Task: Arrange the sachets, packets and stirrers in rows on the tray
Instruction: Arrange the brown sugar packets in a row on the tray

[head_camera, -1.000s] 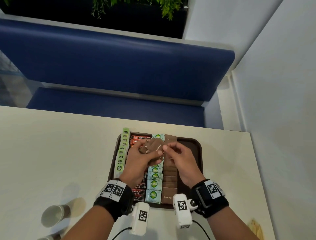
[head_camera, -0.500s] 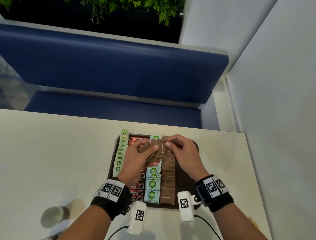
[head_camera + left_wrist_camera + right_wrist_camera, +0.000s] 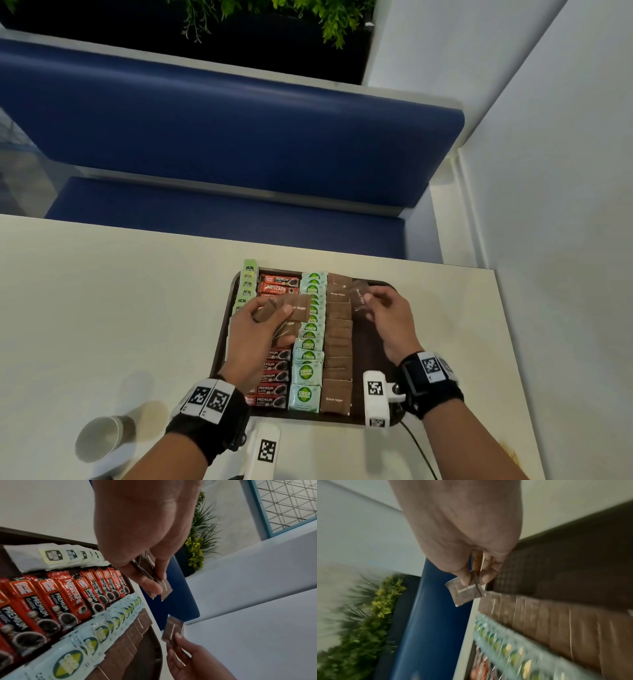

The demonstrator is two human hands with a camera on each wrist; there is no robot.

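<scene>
A dark brown tray [image 3: 370, 342] lies on the cream table and carries rows of pale green sachets [image 3: 247, 291], red coffee packets [image 3: 274, 387], mint coco sachets [image 3: 306, 373] and brown sugar sachets [image 3: 337, 356]. My left hand [image 3: 274, 313] hovers over the red and mint rows and grips a small stack of brown sugar sachets [image 3: 291, 310] [image 3: 163, 586]. My right hand [image 3: 368, 301] pinches a single brown sugar sachet [image 3: 359, 294] [image 3: 465, 592] between thumb and fingers above the tray's far right part.
A white paper cup [image 3: 102, 442] lies on its side on the table at the near left. A strip of bare tray floor [image 3: 368, 356] runs right of the brown row. A blue bench [image 3: 222, 137] stands behind the table and a white wall [image 3: 548, 205] to the right.
My hands were together over the tray's far middle. They have parted: the right hand drew one brown sachet off to the right, and the left hand shifted left and nearer with the stack.
</scene>
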